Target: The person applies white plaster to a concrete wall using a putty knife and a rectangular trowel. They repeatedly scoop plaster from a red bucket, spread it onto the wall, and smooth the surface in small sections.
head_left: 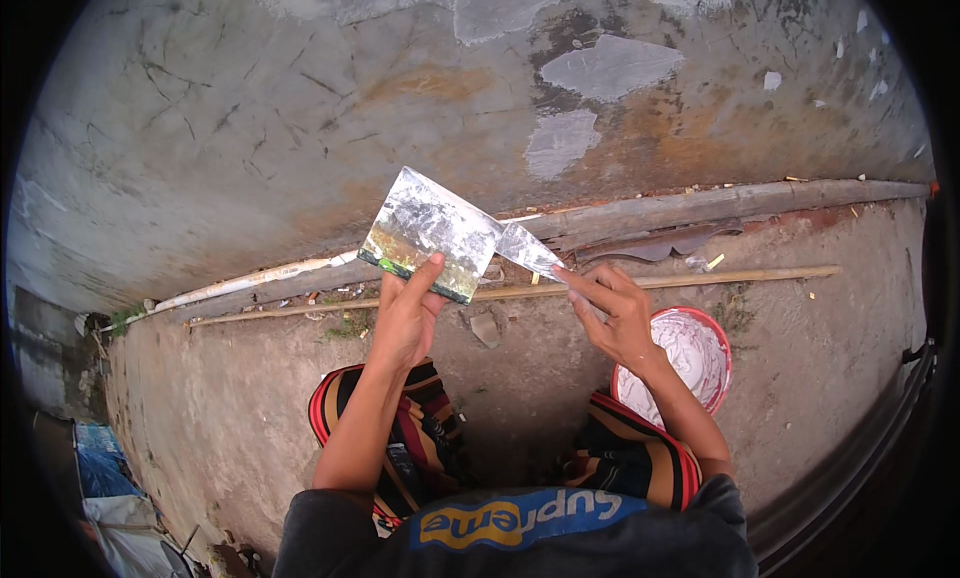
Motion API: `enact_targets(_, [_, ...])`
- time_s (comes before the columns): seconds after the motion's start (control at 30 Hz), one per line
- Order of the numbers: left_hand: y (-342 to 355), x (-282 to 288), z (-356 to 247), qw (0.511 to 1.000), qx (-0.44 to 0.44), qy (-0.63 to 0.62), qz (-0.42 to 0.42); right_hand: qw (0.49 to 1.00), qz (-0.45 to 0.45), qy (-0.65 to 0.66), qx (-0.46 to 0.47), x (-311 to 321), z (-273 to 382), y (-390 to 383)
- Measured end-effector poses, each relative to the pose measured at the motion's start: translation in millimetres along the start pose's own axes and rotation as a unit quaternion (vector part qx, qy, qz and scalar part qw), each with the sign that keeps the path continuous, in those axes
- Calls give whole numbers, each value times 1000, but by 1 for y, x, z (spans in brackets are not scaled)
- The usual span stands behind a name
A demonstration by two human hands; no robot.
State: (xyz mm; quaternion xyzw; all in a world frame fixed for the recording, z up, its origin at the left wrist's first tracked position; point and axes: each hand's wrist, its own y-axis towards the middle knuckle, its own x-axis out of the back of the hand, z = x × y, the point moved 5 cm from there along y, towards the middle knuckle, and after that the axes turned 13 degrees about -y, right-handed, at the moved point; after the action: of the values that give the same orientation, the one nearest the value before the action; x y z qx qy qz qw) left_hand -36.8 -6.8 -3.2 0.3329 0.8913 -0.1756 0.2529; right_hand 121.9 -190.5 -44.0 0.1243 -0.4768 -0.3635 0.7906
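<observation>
My left hand (pixel 405 318) grips the lower edge of a flat rectangular board (pixel 435 223), thumb on top. White and grey smears cover most of the board, with a greenish-brown strip along its near edge. In my right hand (pixel 620 318) is a putty knife (pixel 528 250), its blade smeared white. The blade's far end meets or overlaps the board's right corner; I cannot tell if they touch. Beside my right forearm stands a red bucket (pixel 722 333) holding thick white paste (pixel 690 353).
Ahead rises a grey, stained wall (pixel 250 128) with pale patches (pixel 610 68). Along its foot run a white pipe (pixel 270 275) and a long bamboo pole (pixel 740 277). A stone (pixel 485 329) lies on the ground between my knees and the wall. Blue and white sheeting (pixel 105 468) sits far left.
</observation>
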Motion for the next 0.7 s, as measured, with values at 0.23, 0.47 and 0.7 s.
enact_targets(0.23, [-2,1,2,1000,-4,6,-9,999,-15,-49,17,-2,5,-1])
enact_targets(0.47, [-3,1,1,1000,9,28,9,1000,-3,-27,8,-7,6,-4])
enact_targets(0.7, [-3,1,-1,1000,-13,5,10,1000,-3,-18,12,-7,11,0])
